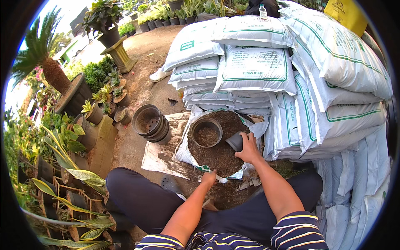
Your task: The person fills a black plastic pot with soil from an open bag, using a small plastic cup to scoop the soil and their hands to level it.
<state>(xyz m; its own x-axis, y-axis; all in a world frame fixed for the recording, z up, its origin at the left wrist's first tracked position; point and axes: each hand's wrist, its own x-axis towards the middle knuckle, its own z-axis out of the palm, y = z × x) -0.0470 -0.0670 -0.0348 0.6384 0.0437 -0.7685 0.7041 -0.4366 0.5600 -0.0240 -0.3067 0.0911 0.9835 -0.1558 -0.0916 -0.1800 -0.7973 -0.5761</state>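
Observation:
Before me stands a white plastic sack [184, 150], its top open and filled with brown potting mix [218, 159]. My left hand [208, 178] grips the near rim of the sack. In my right hand [250, 148] is a small dark grey pot [235, 141], tilted on its side with its mouth against the mix. A larger black plastic pot [206, 132], partly filled with the mix, rests on the soil just left of the small one. My right fingers wrap the small pot's base; its inside is hidden from me.
A stack of black plastic pots [151, 123] stands left of the sack on a soil-strewn white sheet [162, 156]. Piled full white sacks [256, 67] rise behind and to the right. Potted plants [90, 112] line the left side. A small bottle [262, 12] stands atop the pile.

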